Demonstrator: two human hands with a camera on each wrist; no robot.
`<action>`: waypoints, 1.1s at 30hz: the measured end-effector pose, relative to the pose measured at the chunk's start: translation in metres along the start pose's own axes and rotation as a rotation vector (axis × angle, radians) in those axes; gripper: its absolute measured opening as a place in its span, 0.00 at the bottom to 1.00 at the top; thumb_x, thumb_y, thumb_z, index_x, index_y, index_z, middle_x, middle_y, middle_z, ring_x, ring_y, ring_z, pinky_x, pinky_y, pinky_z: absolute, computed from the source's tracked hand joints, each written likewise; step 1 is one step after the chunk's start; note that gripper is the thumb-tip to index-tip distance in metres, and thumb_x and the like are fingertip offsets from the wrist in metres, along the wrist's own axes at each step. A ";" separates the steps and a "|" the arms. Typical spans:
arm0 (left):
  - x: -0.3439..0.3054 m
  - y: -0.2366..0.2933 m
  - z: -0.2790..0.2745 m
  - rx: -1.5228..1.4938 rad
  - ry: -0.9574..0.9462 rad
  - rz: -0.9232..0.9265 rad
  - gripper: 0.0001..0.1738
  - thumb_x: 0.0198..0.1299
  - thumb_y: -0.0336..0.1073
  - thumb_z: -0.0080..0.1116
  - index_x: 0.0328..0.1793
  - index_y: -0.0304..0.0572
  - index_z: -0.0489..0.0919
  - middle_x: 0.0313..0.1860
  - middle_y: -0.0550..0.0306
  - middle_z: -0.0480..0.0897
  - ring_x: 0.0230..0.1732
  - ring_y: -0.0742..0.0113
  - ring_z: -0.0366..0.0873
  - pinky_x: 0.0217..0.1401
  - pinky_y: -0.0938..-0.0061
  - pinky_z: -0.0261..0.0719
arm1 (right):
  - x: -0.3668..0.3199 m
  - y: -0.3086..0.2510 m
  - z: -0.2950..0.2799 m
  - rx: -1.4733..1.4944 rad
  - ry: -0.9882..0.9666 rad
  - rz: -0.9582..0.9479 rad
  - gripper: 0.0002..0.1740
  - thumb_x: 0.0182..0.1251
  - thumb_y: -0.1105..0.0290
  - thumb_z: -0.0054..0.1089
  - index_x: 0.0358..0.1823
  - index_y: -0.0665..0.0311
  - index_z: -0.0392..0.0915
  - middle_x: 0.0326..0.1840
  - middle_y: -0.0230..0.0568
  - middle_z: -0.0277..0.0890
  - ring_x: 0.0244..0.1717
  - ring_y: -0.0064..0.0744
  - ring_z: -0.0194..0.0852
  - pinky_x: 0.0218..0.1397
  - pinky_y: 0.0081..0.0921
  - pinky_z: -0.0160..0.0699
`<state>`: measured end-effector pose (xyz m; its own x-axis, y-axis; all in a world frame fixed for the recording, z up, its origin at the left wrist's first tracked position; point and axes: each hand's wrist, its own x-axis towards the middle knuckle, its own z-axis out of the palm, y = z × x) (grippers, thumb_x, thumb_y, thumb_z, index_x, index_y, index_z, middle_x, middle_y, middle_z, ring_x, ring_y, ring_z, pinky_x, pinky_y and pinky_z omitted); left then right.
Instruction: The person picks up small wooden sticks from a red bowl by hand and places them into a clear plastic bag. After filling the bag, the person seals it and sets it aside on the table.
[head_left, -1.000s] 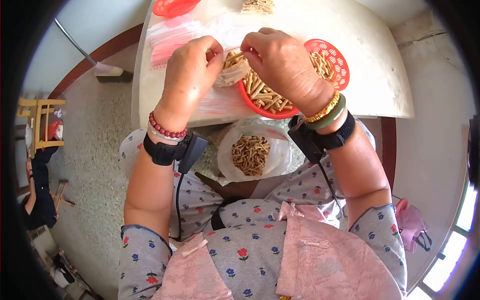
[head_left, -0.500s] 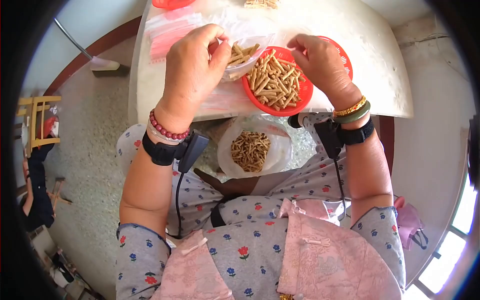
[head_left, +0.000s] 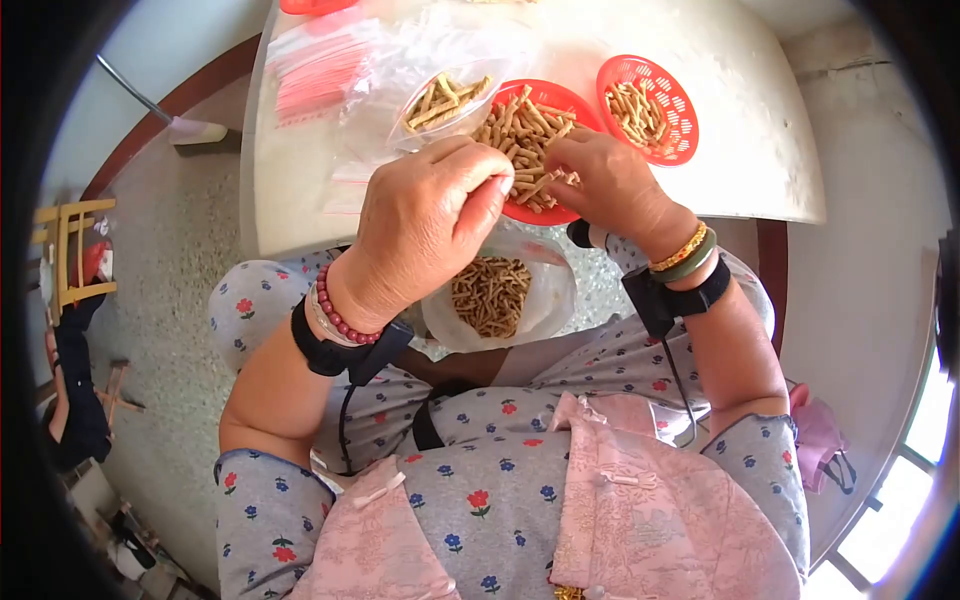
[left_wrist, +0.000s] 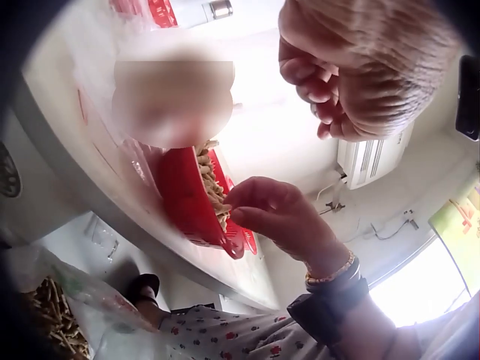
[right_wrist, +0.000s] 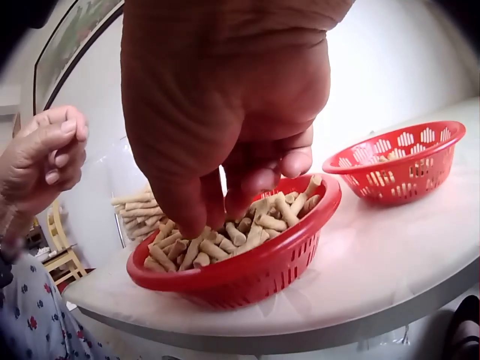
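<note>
My right hand (head_left: 610, 185) reaches into a red plastic basket (head_left: 575, 100) heaped with short tan sticks (head_left: 520, 150). Its thumb and fingers pinch at a stick near the basket's right side, as the left wrist view also shows. My left hand (head_left: 425, 220) hovers in front of the table edge, left of the basket, fingers loosely curled and nothing visible in them. In the right wrist view the left hand (right_wrist: 45, 154) shows thumb and fingertips close together. A clear plastic bag (head_left: 400, 135) lies open on the table beside the basket, several sticks inside.
A second red basket (head_left: 680, 140) with fewer sticks stands to the right. Flat pink-edged bags (head_left: 320, 70) lie stacked at the table's left. Below the table edge, a large plastic bag (head_left: 550, 310) of sticks sits between the knees. Another person (head_left: 85, 370) is at the far left.
The left hand has let go of the stick-filled bag, which now lies on the table, and has drawn back toward the body. The right hand has moved down into the heaped basket.
</note>
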<state>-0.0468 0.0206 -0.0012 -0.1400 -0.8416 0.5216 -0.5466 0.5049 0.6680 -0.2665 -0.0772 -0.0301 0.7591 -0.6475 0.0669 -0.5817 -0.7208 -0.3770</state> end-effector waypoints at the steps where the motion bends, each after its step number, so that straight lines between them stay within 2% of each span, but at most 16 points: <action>1: -0.001 -0.002 0.001 0.008 -0.019 -0.039 0.05 0.59 0.22 0.61 0.41 0.35 0.80 0.34 0.49 0.83 0.28 0.59 0.81 0.31 0.73 0.77 | 0.000 -0.001 0.003 0.001 0.001 0.003 0.08 0.60 0.65 0.63 0.37 0.58 0.79 0.39 0.40 0.79 0.44 0.45 0.80 0.45 0.39 0.80; 4: -0.001 -0.007 0.005 0.020 -0.047 -0.087 0.05 0.59 0.22 0.61 0.41 0.35 0.80 0.34 0.47 0.83 0.30 0.56 0.81 0.34 0.71 0.78 | 0.001 -0.004 0.009 -0.065 0.013 0.039 0.08 0.59 0.65 0.63 0.36 0.60 0.78 0.38 0.41 0.78 0.43 0.45 0.79 0.44 0.40 0.80; 6: -0.001 -0.011 0.010 0.009 -0.016 -0.105 0.01 0.58 0.26 0.59 0.35 0.38 0.78 0.29 0.48 0.81 0.30 0.48 0.80 0.33 0.62 0.77 | 0.003 -0.006 0.009 -0.082 0.031 -0.001 0.08 0.58 0.66 0.63 0.35 0.61 0.77 0.36 0.41 0.78 0.42 0.45 0.79 0.43 0.39 0.80; 10: -0.001 -0.017 0.014 0.019 -0.034 -0.121 0.01 0.58 0.27 0.58 0.35 0.38 0.78 0.28 0.48 0.80 0.31 0.47 0.79 0.33 0.61 0.76 | 0.006 -0.008 0.006 -0.056 0.120 -0.039 0.08 0.57 0.67 0.64 0.36 0.60 0.77 0.34 0.40 0.78 0.39 0.44 0.80 0.41 0.39 0.80; 12: 0.000 -0.018 0.014 0.028 -0.039 -0.120 0.01 0.58 0.26 0.58 0.36 0.38 0.78 0.29 0.48 0.81 0.31 0.47 0.80 0.34 0.60 0.77 | 0.007 -0.010 -0.002 -0.029 0.207 0.004 0.07 0.57 0.68 0.65 0.36 0.60 0.78 0.33 0.40 0.78 0.37 0.45 0.80 0.39 0.38 0.80; 16: 0.001 -0.019 0.013 0.030 -0.060 -0.164 0.03 0.58 0.26 0.59 0.38 0.38 0.78 0.31 0.48 0.82 0.33 0.48 0.81 0.35 0.61 0.78 | 0.010 -0.009 -0.015 0.007 0.259 0.069 0.07 0.57 0.69 0.66 0.36 0.60 0.78 0.34 0.41 0.79 0.35 0.45 0.81 0.38 0.38 0.80; 18: 0.000 -0.021 0.014 -0.018 -0.003 -0.162 0.04 0.58 0.26 0.59 0.40 0.37 0.79 0.32 0.48 0.83 0.34 0.49 0.82 0.37 0.62 0.79 | 0.011 -0.013 -0.024 0.177 0.209 0.148 0.08 0.59 0.69 0.67 0.37 0.62 0.79 0.31 0.39 0.79 0.32 0.38 0.80 0.36 0.33 0.79; 19: 0.000 -0.022 0.014 -0.017 -0.002 -0.163 0.04 0.58 0.26 0.59 0.40 0.37 0.79 0.32 0.48 0.83 0.34 0.49 0.82 0.37 0.62 0.79 | 0.011 -0.014 -0.027 0.178 0.208 0.147 0.08 0.59 0.69 0.67 0.37 0.62 0.79 0.31 0.39 0.79 0.32 0.38 0.80 0.36 0.33 0.79; 21: 0.000 -0.024 0.014 -0.021 -0.053 -0.177 0.09 0.60 0.22 0.59 0.46 0.35 0.81 0.38 0.50 0.84 0.35 0.65 0.83 0.39 0.75 0.80 | 0.010 -0.017 -0.033 0.448 0.090 0.230 0.09 0.61 0.69 0.67 0.38 0.64 0.79 0.27 0.34 0.78 0.28 0.24 0.75 0.33 0.25 0.76; 22: 0.000 -0.022 0.014 -0.022 -0.053 -0.178 0.09 0.60 0.22 0.59 0.46 0.35 0.81 0.38 0.50 0.84 0.35 0.65 0.83 0.39 0.75 0.80 | 0.010 -0.020 -0.034 0.448 0.089 0.231 0.09 0.61 0.69 0.67 0.38 0.64 0.79 0.27 0.34 0.78 0.28 0.24 0.75 0.33 0.25 0.76; 24: 0.001 -0.018 0.012 -0.102 -0.094 -0.240 0.09 0.61 0.22 0.61 0.47 0.34 0.81 0.39 0.52 0.84 0.36 0.70 0.82 0.39 0.76 0.80 | 0.009 -0.026 -0.035 0.607 0.074 0.253 0.08 0.63 0.70 0.66 0.38 0.65 0.78 0.25 0.26 0.73 0.27 0.14 0.66 0.30 0.18 0.70; 31: 0.000 -0.021 0.015 -0.152 -0.168 -0.298 0.08 0.63 0.25 0.63 0.47 0.32 0.80 0.38 0.55 0.84 0.36 0.73 0.82 0.39 0.78 0.80 | 0.008 -0.036 -0.037 0.713 0.093 0.209 0.06 0.64 0.72 0.65 0.36 0.65 0.77 0.25 0.22 0.68 0.26 0.09 0.61 0.28 0.15 0.64; 33: -0.001 -0.024 0.019 -0.290 -0.112 -0.253 0.07 0.65 0.27 0.62 0.47 0.33 0.80 0.36 0.60 0.83 0.33 0.77 0.79 0.36 0.80 0.78 | 0.008 -0.037 -0.034 0.766 0.105 0.210 0.06 0.64 0.72 0.65 0.37 0.65 0.78 0.25 0.22 0.68 0.27 0.09 0.61 0.28 0.14 0.64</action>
<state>-0.0493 0.0056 -0.0279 -0.1286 -0.9540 0.2707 -0.3218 0.2983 0.8986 -0.2491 -0.0637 0.0160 0.6025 -0.7981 -0.0040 -0.3182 -0.2357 -0.9183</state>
